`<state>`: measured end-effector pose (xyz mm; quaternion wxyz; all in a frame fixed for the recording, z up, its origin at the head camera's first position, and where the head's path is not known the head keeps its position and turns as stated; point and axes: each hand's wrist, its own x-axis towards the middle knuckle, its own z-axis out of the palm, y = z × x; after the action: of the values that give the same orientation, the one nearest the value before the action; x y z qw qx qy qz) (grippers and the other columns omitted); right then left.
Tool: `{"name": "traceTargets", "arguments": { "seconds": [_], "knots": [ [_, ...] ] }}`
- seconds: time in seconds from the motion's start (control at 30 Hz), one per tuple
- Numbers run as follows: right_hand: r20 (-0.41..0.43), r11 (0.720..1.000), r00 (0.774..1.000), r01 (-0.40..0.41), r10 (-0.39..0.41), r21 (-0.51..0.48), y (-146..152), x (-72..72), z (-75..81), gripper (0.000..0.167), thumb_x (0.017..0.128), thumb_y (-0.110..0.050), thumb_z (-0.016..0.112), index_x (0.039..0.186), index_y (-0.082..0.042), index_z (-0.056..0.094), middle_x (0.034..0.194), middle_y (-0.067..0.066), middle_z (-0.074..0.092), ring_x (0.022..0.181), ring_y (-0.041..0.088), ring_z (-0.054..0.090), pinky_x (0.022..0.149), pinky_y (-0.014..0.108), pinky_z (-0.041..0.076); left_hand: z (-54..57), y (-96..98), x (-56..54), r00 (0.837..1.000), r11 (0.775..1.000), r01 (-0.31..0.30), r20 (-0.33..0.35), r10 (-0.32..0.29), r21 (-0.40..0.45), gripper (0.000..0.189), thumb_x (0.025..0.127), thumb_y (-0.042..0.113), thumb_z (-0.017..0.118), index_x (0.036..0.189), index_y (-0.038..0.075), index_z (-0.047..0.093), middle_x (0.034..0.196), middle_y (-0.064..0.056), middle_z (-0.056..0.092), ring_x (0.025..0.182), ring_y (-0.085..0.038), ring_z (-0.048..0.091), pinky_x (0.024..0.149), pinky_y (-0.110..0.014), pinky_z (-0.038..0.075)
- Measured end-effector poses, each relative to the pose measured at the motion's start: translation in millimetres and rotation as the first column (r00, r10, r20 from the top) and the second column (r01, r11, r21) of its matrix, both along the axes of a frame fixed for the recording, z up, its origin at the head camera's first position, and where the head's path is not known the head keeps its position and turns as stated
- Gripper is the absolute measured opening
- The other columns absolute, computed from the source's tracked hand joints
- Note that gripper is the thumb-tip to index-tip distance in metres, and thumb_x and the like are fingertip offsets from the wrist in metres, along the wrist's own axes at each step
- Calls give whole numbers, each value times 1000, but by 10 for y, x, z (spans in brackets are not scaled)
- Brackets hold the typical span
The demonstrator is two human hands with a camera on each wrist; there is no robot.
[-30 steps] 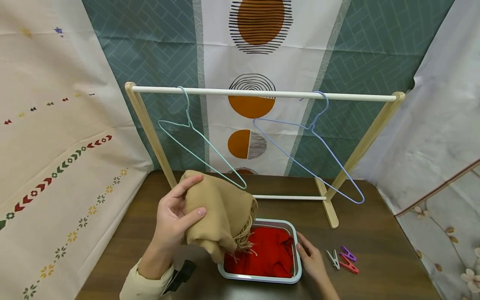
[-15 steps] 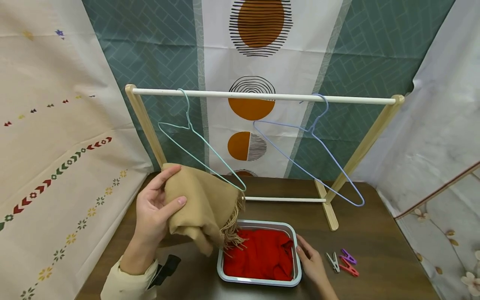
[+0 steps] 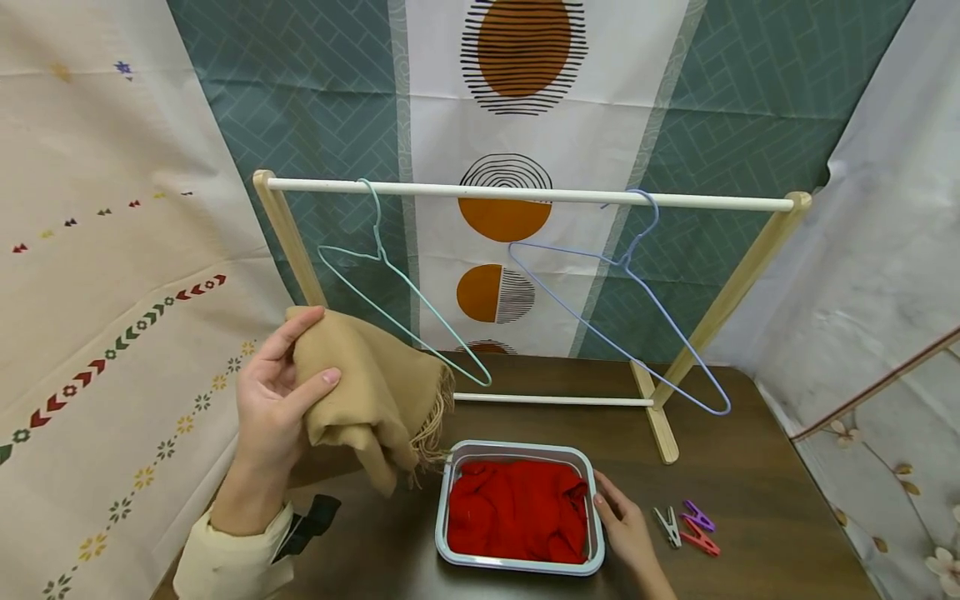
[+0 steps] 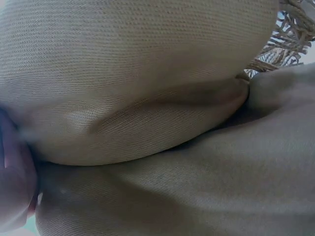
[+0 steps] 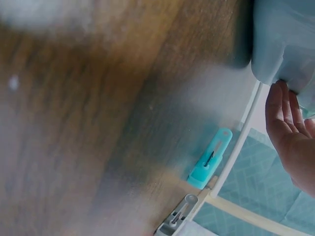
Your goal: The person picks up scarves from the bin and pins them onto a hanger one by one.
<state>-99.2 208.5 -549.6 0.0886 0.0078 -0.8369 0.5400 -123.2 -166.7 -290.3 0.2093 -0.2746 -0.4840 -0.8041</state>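
My left hand (image 3: 266, 404) holds a folded tan scarf (image 3: 360, 375) with a twisted fringe, thumb on the near face and fingers behind. The scarf hangs in the air left of a pale blue-grey tub (image 3: 442, 512). Its cloth (image 4: 147, 118) fills most of the left wrist view. Inside the tub lies crumpled red fabric (image 3: 517, 512). At the tub's right side, my right hand (image 3: 628, 529) rests its extended fingers on the wall. The right wrist view shows these fingers (image 5: 278, 110) against the tub's outside.
Behind stands a wooden rack with a white rail (image 3: 465, 191). A mint hanger (image 3: 381, 250) and a lavender hanger (image 3: 624, 260) hang from it. Right of the tub lie grey (image 3: 667, 527), purple (image 3: 699, 516) and red (image 3: 700, 537) clothespins. Printed cloths line the back and sides.
My left hand has carried the scarf leftward and slightly up, away from over the tub, uncovering more red fabric. The right hand stays at the tub's side.
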Motion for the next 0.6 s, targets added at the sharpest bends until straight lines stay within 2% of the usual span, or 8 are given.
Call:
{"name": "traceTargets", "arguments": {
  "seconds": [0.13,0.27,0.43,0.5,0.6],
  "knots": [
    [30,1000,1000,-6,6,-2,5,-1,18,36,90,-2,53,124,7,51,120,25,53,99,8,54,74,20,46,-17,-48,-28,1000,998,26,15,-27,63,55,71,-32,40,122,-15,46,114,-19,48,94,-21,54,74,-25,51],
    [17,1000,1000,18,-18,21,1,-2,111,36,88,-1,55,122,9,52,111,26,58,92,8,57,72,21,47,-46,-82,-52,998,993,50,24,-53,103,54,72,-32,42,122,-15,45,116,-22,45,95,-24,53,73,-27,51],
    [-12,997,998,62,-61,54,-10,-71,372,38,87,-4,58,123,9,51,112,25,59,99,26,59,77,19,46,-88,-119,-75,998,995,27,46,-31,97,53,72,-31,46,122,-14,46,115,-22,45,93,-23,54,71,-27,52],
    [-39,996,998,56,-54,68,-14,-123,495,39,88,-6,58,124,8,50,115,25,57,103,34,56,81,25,48,-105,-129,-82,998,995,22,53,-27,95,52,72,-30,48,122,-14,47,114,-22,46,92,-22,54,70,-27,52],
    [-95,997,995,31,-24,72,-30,-200,665,40,88,-5,58,125,7,50,116,25,56,104,37,55,82,34,48,-125,-138,-89,998,996,14,60,-19,85,51,73,-29,49,122,-14,47,113,-21,46,92,-22,54,69,-26,52]
  ]
}}
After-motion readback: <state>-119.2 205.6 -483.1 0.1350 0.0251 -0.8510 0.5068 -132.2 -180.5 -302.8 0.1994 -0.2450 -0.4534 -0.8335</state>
